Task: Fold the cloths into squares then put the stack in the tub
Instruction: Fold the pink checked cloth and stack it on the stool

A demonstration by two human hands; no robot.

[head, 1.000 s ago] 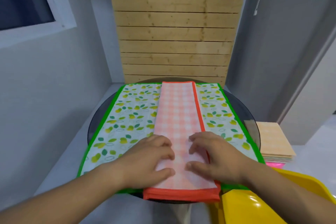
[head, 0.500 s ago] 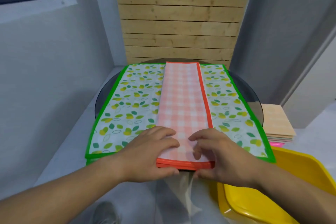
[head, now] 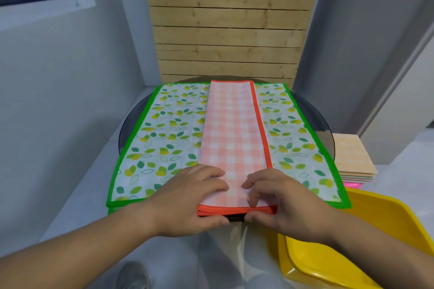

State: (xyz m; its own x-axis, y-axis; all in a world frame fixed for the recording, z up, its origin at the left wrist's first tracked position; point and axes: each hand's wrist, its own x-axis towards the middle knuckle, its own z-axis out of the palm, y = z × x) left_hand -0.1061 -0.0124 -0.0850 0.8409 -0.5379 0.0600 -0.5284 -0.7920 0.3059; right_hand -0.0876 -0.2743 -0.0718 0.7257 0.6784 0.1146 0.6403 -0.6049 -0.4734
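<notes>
From my feed, a wooden slat wall stands behind the round glass table, with grey walls on both sides. Nothing stands between the hands and the cloths.

Two cloths lie on the table. The leaf cloth is spread flat, reaching from the far edge to the near edge. The pink cloth lies on it as a long folded strip down the middle, its orange hem at the near edge.

My left hand and right hand each pinch that near hem, fingers curled on top and thumbs underneath.

One stack of folded squares sits beyond the table's right edge; I cannot count its layers. One yellow tub sits near the right corner, just beside my right forearm, and only bare plastic shows inside. A shoe shows below the near edge.
</notes>
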